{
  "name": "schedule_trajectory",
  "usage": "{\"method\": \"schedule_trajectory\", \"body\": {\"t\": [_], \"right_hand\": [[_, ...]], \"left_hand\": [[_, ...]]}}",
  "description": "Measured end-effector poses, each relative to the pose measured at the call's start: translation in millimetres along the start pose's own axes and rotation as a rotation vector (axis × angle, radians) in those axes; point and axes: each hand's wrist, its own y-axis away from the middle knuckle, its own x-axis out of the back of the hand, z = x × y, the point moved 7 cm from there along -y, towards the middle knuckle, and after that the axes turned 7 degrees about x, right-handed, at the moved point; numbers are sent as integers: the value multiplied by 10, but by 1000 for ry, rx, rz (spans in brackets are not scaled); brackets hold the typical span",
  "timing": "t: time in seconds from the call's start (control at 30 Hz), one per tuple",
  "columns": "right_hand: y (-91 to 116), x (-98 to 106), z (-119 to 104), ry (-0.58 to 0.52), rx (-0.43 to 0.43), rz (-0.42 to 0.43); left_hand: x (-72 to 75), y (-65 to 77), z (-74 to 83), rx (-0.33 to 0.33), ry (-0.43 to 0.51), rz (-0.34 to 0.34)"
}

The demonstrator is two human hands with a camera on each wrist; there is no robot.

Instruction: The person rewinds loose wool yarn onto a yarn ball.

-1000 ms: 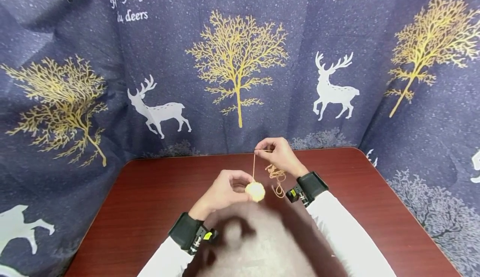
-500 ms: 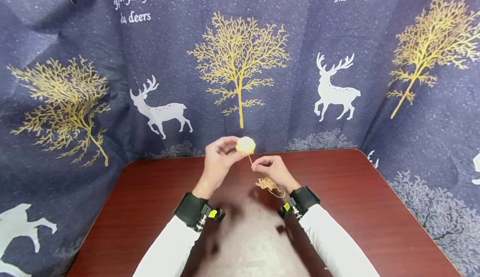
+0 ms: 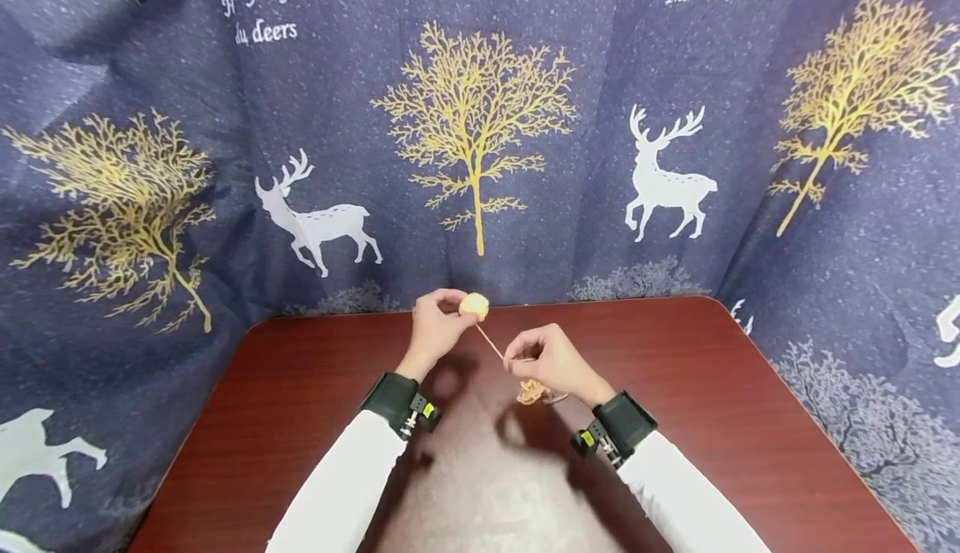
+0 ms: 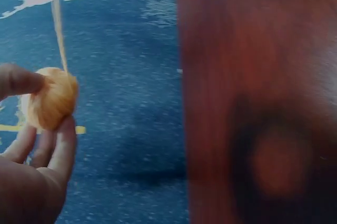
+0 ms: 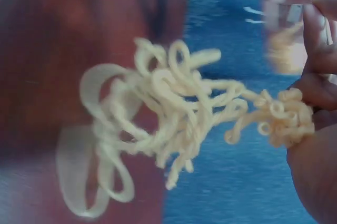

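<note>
A small pale-yellow ball of yarn [image 3: 474,306] is pinched in my left hand [image 3: 437,324], over the far edge of the table in the head view. In the left wrist view, thumb and fingertips grip the yarn ball [image 4: 52,100] from opposite sides. One taut strand [image 3: 491,342] slants from the ball down to my right hand [image 3: 553,361], whose thumb and fingers pinch it. A loose tangle of yarn [image 3: 531,392] hangs below the right hand. The right wrist view shows the curly tangle [image 5: 174,97] trailing out of the curled lower fingers, its outer loops blurred.
A red-brown table [image 3: 300,420] with rounded far corners lies under both hands, bright glare at its near middle. Behind it hangs a dark blue curtain [image 3: 525,228] printed with deer and golden trees. Each wrist wears a black band with a small camera.
My left hand has lifted the yarn ball up and leftward, past the right hand's height. The right hand came down toward me, so the strand now runs downward from the ball, with the tangle following.
</note>
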Motion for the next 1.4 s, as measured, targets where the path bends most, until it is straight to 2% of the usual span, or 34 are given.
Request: {"method": "schedule_trajectory", "body": {"t": [0.1,0.17,0.27,0.33,0.47,0.57,0.67,0.77,0.87,1.03,1.23,1.4], "right_hand": [[-101,124,-237,19,38,-5],[-175,228,-411,26,56,4],[-283,373,-637,33,70,31],[-350,440,-695,42,62,43],[-457,491,-663,50,32,54],[-496,469,-548,38,3,51],[-496,403,-319,6,-31,42],[-468,306,-58,-52,-60,46],[-415,188,109,-132,-68,62],[-262,31,213,-229,-73,101],[-79,-28,122,-205,-31,110],[21,1,-22,-143,-15,73]], "left_hand": [[-67,78,-140,42,-125,-69],[-125,156,-217,80,-144,-144],[-220,311,-236,109,-88,-281],[-272,420,-190,110,-39,-373],[-313,614,31,102,105,-527],[-275,689,237,99,248,-570],[-198,683,405,85,371,-545],[-116,619,499,67,443,-480],[-50,530,523,61,492,-404],[0,354,498,73,553,-265],[40,141,402,59,499,-113],[62,46,247,21,339,-42]]}}
